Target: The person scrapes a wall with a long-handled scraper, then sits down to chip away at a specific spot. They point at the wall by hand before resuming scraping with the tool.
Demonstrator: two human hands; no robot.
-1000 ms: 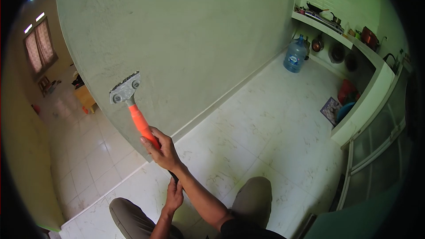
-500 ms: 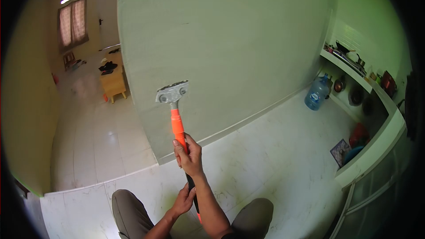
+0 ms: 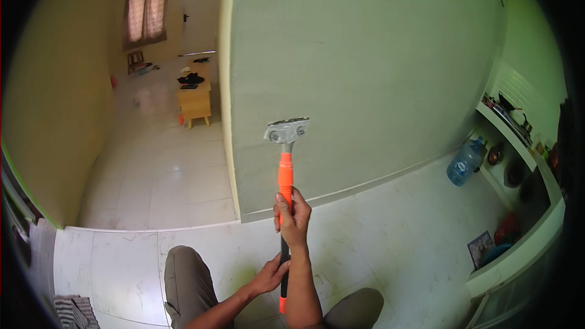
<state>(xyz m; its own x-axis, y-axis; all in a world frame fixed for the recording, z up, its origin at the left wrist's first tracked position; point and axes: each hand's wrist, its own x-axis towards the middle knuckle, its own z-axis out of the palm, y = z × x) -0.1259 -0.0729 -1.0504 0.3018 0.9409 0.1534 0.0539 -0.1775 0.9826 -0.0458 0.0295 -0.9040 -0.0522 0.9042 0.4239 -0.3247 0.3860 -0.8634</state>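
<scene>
A long-handled scraper (image 3: 286, 173) with an orange and black handle stands nearly upright in front of me. Its grey metal head (image 3: 286, 132) is at the top, with a dark blade edge, and overlaps the pale green wall (image 3: 365, 73) in this view. My right hand (image 3: 294, 214) wraps round the orange part of the handle, thumb along its side. Lower down, my left hand (image 3: 271, 274) grips the black part of the handle, partly hidden behind my right forearm. The handle's orange butt end (image 3: 282, 306) shows below both hands.
The wall's corner (image 3: 234, 146) borders an opening on the left, with a wooden table (image 3: 195, 105) beyond. A blue water jug (image 3: 465, 161) stands by the counter (image 3: 518, 125) on the right. A striped cloth (image 3: 74, 312) lies at lower left. My knees frame the bottom.
The view has turned left, so the wall, table and jug sit further right in it. The scraper stands more upright, both hands still on it. A striped cloth has come into view.
</scene>
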